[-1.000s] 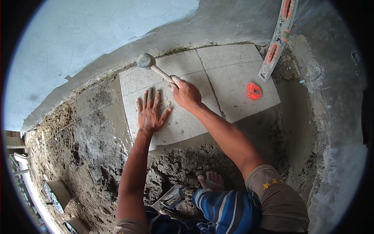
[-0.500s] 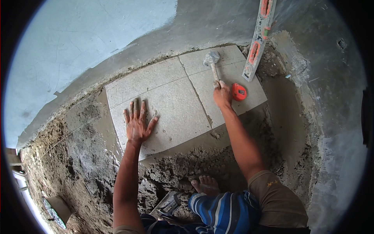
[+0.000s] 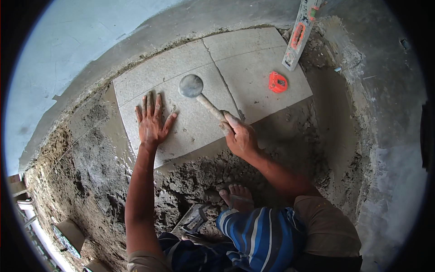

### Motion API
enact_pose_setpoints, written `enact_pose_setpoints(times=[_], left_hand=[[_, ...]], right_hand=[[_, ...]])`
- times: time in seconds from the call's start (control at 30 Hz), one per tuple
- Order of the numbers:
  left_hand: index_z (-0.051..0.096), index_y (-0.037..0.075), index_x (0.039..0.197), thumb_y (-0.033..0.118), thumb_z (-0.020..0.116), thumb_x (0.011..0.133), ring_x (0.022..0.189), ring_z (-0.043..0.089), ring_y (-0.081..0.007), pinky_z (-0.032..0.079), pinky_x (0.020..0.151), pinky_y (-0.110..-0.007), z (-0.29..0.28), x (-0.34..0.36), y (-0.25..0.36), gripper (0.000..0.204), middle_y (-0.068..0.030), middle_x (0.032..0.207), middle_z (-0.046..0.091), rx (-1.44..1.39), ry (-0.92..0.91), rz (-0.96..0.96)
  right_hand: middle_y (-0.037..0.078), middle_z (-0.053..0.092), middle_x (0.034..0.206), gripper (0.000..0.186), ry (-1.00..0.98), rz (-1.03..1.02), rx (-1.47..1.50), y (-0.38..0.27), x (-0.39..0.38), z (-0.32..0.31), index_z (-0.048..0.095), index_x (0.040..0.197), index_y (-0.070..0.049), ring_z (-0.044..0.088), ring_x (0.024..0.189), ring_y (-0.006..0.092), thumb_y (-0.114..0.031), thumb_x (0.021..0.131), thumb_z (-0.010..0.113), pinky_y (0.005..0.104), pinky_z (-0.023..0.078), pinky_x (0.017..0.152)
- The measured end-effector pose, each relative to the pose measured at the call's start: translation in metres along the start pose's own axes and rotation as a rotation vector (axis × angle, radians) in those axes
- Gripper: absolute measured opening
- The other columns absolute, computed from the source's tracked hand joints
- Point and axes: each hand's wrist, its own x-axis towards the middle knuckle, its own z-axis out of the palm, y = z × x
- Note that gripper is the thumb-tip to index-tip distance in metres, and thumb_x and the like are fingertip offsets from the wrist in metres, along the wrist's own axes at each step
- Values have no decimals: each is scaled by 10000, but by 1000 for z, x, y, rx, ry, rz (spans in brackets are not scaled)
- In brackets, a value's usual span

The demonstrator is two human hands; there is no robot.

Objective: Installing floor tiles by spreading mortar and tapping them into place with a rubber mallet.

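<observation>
My left hand [image 3: 152, 127] lies flat with spread fingers on the left floor tile [image 3: 190, 131], near its left edge. In my right hand [image 3: 240, 136] is a rubber mallet [image 3: 208, 105], gripped by its pale handle. Its round grey head points up and left, over the same tile; whether it touches the surface I cannot tell. A joint line separates this tile from the right floor tile [image 3: 253, 81]. On that right tile rests a red tape measure [image 3: 277, 82], apart from both hands.
A spirit level [image 3: 299, 38] leans at the right tile's far corner. Wet mortar [image 3: 335, 122] lies along the right side, and rough mortar [image 3: 199, 174] in front by my foot. A trowel [image 3: 192, 220] lies near my feet. A painted wall [image 3: 90, 41] rises behind.
My right hand has brought the mallet from the right tile leftward and nearer, over the left tile. My left hand stays flat on its tile. The whole view has shifted slightly.
</observation>
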Motion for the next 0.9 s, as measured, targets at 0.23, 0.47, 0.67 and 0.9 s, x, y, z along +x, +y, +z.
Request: enact_pose_setpoints(times=[0.23, 0.47, 0.67, 0.9], left_hand=[[257, 125, 1672, 652, 494, 1009, 1612, 139, -381, 60, 1281, -601, -1, -1, 1, 880, -190, 1724, 227, 9, -9, 1], [258, 121, 1671, 706, 456, 1000, 1614, 131, -375, 52, 1285, -595, 0, 1, -1, 912, -193, 1726, 220, 45, -24, -13], [255, 116, 1671, 694, 458, 1005, 1613, 136, -375, 53, 1288, -580, 4, 0, 0, 905, -198, 1723, 223, 54, -18, -24], [261, 103, 1668, 694, 465, 1002, 1610, 147, -379, 56, 1286, -581, 1, 1, 1, 913, -221, 1715, 228, 66, -20, -24]], right_hand=[[193, 733, 1000, 368, -143, 29, -134, -4, -31, 1, 626, 1309, -29, 722, 901, 412, -186, 977, 639, 490, 577, 784], [181, 718, 1031, 386, -46, -84, 26, 5, -52, -3, 651, 1322, -61, 719, 853, 400, -234, 976, 652, 498, 578, 733], [161, 723, 1022, 368, -124, -29, -111, 10, -81, -5, 671, 1289, -56, 719, 832, 406, -252, 978, 671, 495, 578, 713], [164, 716, 1008, 368, -216, -22, -139, 9, -80, -7, 673, 1289, -67, 711, 840, 401, -277, 988, 650, 507, 572, 715]])
